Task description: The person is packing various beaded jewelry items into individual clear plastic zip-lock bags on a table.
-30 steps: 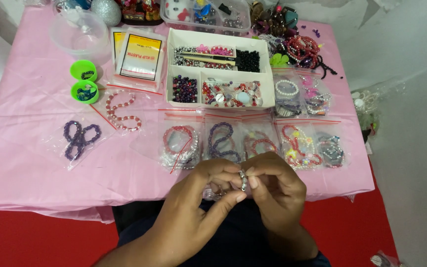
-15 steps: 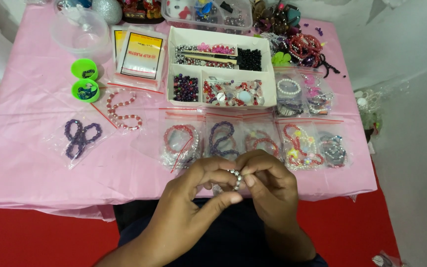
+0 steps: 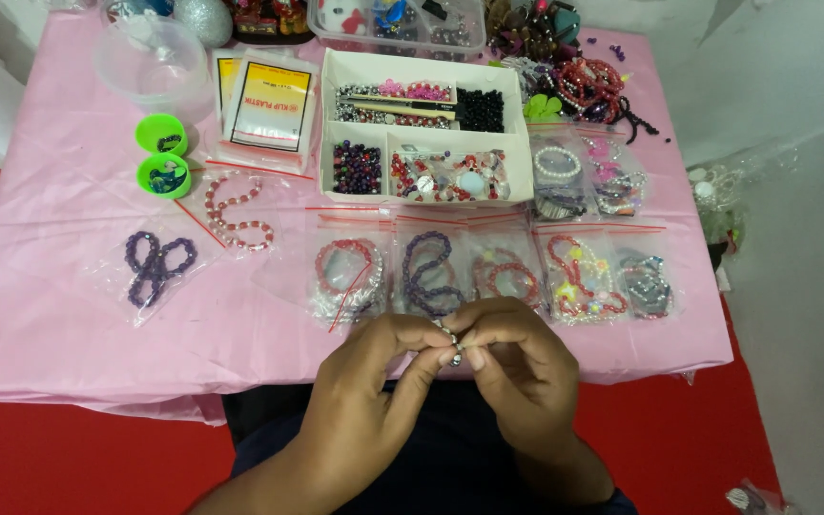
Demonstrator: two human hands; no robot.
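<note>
Change since earlier: the two hands are sitting slightly higher against the table edge, still pinching the same beads together.
Head view, left hand [image 3: 374, 396]: fingers are curling inward, thumb and forefinger grasping a short string of small silver beads [image 3: 450, 345].
Head view, right hand [image 3: 512, 367]: fingertips are closing on the other end of the beads, just touching the left hand's fingers.
Beads' place: they are hanging between both hands, over the near edge of the pink table [image 3: 59, 286].
Nearby: clear bags with bracelets are lying just beyond the hands, one holding a purple bracelet [image 3: 428, 272].
Further back: a white divided box [image 3: 426, 133] is sitting with sorted beads; two green caps [image 3: 162, 157] are lying to its left.
</note>
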